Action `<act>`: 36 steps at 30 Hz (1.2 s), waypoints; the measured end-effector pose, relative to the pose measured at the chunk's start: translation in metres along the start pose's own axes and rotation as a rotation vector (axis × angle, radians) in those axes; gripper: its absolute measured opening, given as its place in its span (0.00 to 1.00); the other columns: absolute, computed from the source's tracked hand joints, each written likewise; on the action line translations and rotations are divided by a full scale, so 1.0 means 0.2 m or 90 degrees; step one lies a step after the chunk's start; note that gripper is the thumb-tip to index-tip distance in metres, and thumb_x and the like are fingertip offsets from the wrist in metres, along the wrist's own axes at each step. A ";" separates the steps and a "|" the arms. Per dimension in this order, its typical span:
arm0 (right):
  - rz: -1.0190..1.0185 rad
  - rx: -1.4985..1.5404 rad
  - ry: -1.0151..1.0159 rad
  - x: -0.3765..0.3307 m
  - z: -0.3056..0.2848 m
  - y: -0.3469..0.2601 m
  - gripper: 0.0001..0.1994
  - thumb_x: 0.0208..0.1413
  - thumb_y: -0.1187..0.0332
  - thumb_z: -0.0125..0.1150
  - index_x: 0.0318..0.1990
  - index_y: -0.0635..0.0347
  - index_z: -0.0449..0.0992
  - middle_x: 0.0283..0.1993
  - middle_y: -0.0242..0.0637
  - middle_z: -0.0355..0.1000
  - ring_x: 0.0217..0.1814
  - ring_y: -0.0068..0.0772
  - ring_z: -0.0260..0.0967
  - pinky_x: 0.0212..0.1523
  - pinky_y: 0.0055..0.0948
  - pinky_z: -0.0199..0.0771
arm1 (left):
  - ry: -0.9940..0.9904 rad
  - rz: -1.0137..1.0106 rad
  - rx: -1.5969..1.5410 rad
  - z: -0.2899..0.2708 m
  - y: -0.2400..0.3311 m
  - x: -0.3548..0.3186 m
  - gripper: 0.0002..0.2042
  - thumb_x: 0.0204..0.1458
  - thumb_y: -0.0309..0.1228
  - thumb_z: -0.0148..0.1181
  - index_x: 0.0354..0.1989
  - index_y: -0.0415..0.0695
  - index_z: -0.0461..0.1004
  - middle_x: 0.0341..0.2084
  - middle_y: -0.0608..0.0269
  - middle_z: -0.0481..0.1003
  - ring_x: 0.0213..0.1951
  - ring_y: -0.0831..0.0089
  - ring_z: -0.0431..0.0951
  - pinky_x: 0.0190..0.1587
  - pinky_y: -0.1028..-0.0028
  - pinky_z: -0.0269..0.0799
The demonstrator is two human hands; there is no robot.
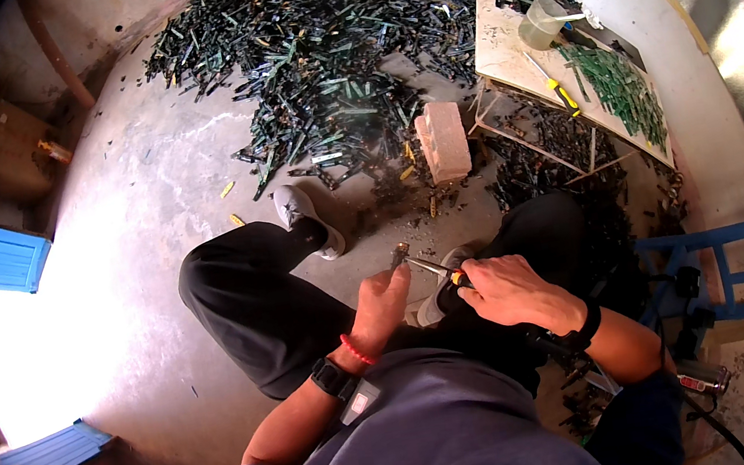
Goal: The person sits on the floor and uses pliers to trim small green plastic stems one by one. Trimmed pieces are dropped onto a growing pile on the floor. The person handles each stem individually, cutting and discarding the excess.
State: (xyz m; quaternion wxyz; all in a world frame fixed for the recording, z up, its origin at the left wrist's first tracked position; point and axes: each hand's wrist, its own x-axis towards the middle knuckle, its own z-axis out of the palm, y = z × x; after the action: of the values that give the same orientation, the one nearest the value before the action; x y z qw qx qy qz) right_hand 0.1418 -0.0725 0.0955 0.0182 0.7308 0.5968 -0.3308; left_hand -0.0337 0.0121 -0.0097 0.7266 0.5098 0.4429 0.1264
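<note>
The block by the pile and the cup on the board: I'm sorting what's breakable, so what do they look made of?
The block looks like brick or rough stone: pale pink, matte, chipped edges. The cup looks like clear plastic, thin and see-through, though glass can't be ruled out. The board seems bare wood: pale and dull.

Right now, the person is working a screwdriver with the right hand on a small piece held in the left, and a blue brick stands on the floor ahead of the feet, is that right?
Not quite: the brick is pale pink, not blue, as the head view shows. The rest holds: the right hand grips the screwdriver against a small piece pinched in the left hand.
</note>
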 end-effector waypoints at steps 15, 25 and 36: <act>0.057 -0.034 -0.061 0.06 -0.04 -0.01 0.16 0.52 0.60 0.50 0.31 0.68 0.71 0.30 0.54 0.73 0.37 0.56 0.71 0.40 0.47 0.68 | 0.121 0.111 0.368 0.08 0.06 0.00 0.21 0.54 0.42 0.47 0.22 0.33 0.70 0.20 0.37 0.69 0.27 0.41 0.70 0.31 0.54 0.65; 0.057 0.027 -0.079 0.10 0.02 0.08 0.21 0.56 0.54 0.47 0.30 0.69 0.70 0.30 0.53 0.72 0.37 0.56 0.69 0.40 0.45 0.67 | 0.124 0.155 0.369 0.08 0.03 0.01 0.21 0.55 0.41 0.48 0.21 0.32 0.68 0.18 0.36 0.67 0.25 0.41 0.69 0.28 0.55 0.63; 0.068 0.065 -0.088 0.10 0.05 0.05 0.20 0.55 0.57 0.50 0.32 0.71 0.73 0.31 0.56 0.72 0.36 0.54 0.71 0.38 0.44 0.69 | 0.037 0.059 0.241 0.02 -0.02 0.03 0.22 0.55 0.41 0.47 0.23 0.30 0.70 0.20 0.33 0.67 0.29 0.37 0.69 0.31 0.54 0.63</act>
State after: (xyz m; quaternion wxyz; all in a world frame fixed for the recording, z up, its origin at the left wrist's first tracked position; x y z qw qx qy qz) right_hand 0.1475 -0.0627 0.0749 0.0401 0.7371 0.5366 -0.4088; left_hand -0.0286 0.0120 -0.0154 0.5980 0.6533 0.4557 0.0891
